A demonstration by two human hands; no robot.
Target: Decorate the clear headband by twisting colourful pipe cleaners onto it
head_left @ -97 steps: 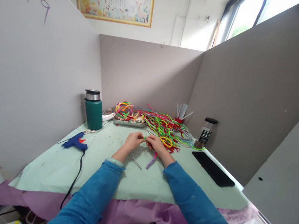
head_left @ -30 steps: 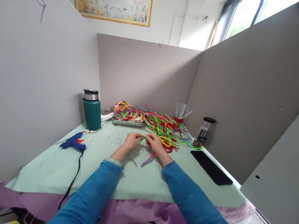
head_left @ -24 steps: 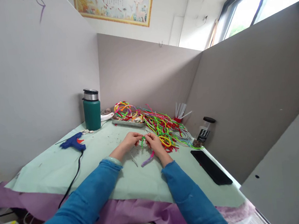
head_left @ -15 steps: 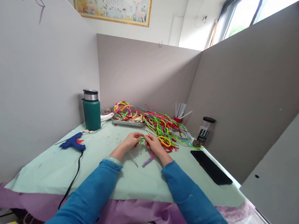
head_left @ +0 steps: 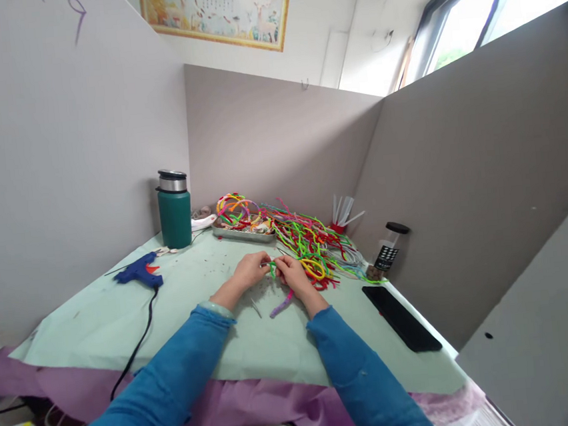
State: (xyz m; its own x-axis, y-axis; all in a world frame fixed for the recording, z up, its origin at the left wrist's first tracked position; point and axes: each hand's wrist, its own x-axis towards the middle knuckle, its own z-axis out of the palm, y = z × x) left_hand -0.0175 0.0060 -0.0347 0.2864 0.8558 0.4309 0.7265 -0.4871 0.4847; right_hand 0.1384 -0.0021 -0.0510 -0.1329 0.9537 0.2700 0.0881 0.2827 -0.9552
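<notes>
Over the middle of the table my left hand [head_left: 252,268] and my right hand [head_left: 291,272] meet almost fingertip to fingertip. Both pinch a short green pipe cleaner [head_left: 272,270] that curls down between them. A pale, thin piece also shows at the left fingertips, too small to make out. Beneath my right wrist a purple and pink fuzzy strip [head_left: 281,304] comes out toward the table. A thin grey stem [head_left: 256,308] lies on the cloth below my left hand. Just beyond my right hand is a heap of colourful pipe cleaners [head_left: 300,231].
A blue glue gun [head_left: 139,271] with a black cord lies left, near a green bottle [head_left: 174,213]. At the back stand a metal tray [head_left: 246,235] and white sticks in a red holder [head_left: 338,228]. On the right are a black-lidded jar [head_left: 387,253] and a black phone-like slab [head_left: 402,317].
My left hand has shifted slightly right, closer to my right hand, and its fingers have curled more. The green piece now hangs a little further right. My right hand has barely moved.
</notes>
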